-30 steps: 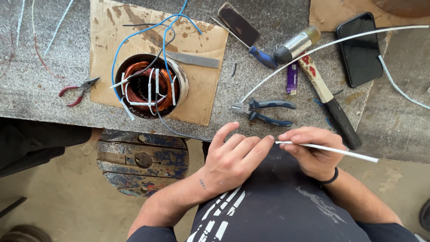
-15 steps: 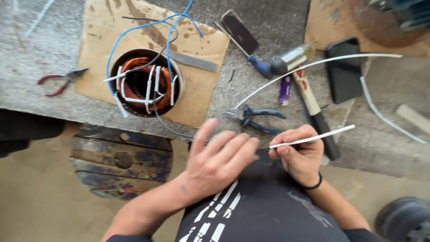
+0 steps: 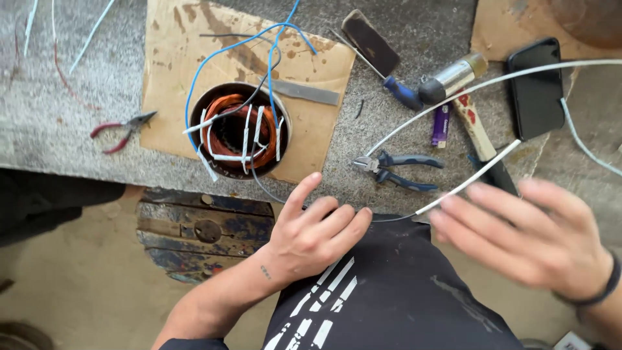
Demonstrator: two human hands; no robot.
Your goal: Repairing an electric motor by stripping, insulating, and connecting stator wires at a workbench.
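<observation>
Head view: two hands working a thin wire and its white sleeve at the tabletop edge.

Left hand (image 3: 317,236) lies with fingers together, pressing the thin grey wire (image 3: 389,219) against the dark-clothed lap; right hand (image 3: 528,243) is blurred, fingers spread, and whether it grips the white sleeve (image 3: 470,183) I cannot tell. Sleeve looks like light, smooth, semi-stiff tubing, likely slippery, best pinched near its lower end where the bare wire emerges. Wire seems springy and easily kinked. On the rough grey tabletop (image 3: 78,97) nearby: a round stator (image 3: 240,129) with glossy copper windings on stained cardboard, and blue-handled pliers (image 3: 395,170).
</observation>
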